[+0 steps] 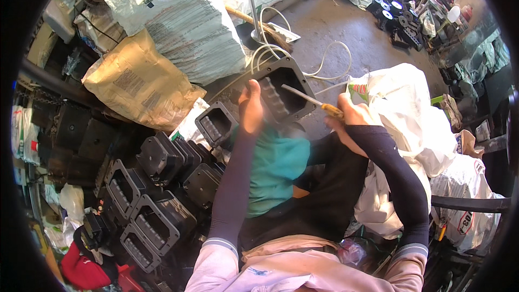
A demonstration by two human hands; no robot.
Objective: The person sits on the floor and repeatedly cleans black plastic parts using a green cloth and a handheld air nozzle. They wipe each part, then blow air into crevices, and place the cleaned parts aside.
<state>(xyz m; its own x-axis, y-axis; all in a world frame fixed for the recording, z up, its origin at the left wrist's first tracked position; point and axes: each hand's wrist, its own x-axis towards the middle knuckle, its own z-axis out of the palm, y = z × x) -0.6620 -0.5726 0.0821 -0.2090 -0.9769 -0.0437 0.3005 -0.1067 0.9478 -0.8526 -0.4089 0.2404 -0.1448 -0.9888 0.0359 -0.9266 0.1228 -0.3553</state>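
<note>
My left hand (251, 109) grips the left side of a black plastic recessed handle box (309, 78), its thumb up along the rim. The box has a square flange with holes in its corners and a ribbed grip bar across the recess. My right hand (354, 114) is closed around a yellow-handled tool (331, 110) with a long straight metal shaft. That shaft points left, across the rim, and its tip is over the recess. Whether the tip touches the plastic, I cannot tell. A similar, smaller-looking black box (216, 124) sits just left of my left wrist.
Several more black handle boxes (157, 224) are stacked at the lower left. Beyond them lie a brown paper sack (143, 84) and a large white sack (184, 27). White bags (400, 113) stand by my right arm. A pale cable (346, 48) loops over the floor near a broom (278, 38).
</note>
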